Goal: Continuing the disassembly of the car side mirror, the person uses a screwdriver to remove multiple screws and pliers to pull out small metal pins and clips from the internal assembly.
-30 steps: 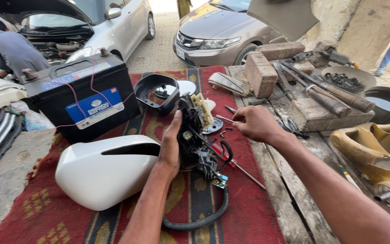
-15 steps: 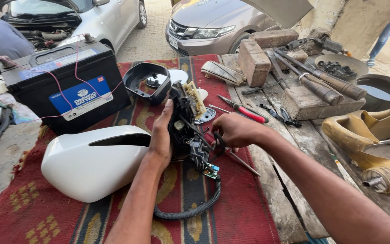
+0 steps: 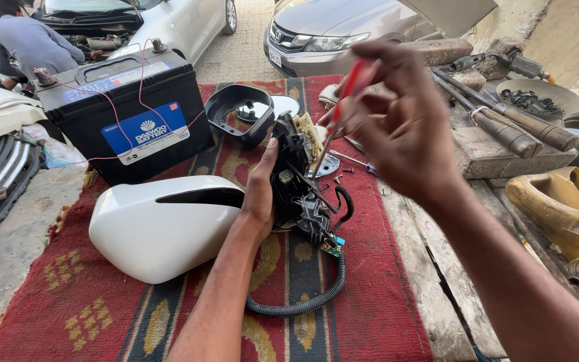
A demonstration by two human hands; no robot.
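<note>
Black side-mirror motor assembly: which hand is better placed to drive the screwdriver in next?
Right. The right hand holds the red-handled screwdriver, tip by the black mirror assembly; the left hand braces it.

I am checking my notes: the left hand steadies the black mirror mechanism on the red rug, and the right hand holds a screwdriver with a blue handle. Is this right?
Not quite. In the head view the screwdriver in the right hand has a red handle, not blue. The rest holds: the left hand steadies the black mirror mechanism on the red rug.
</note>
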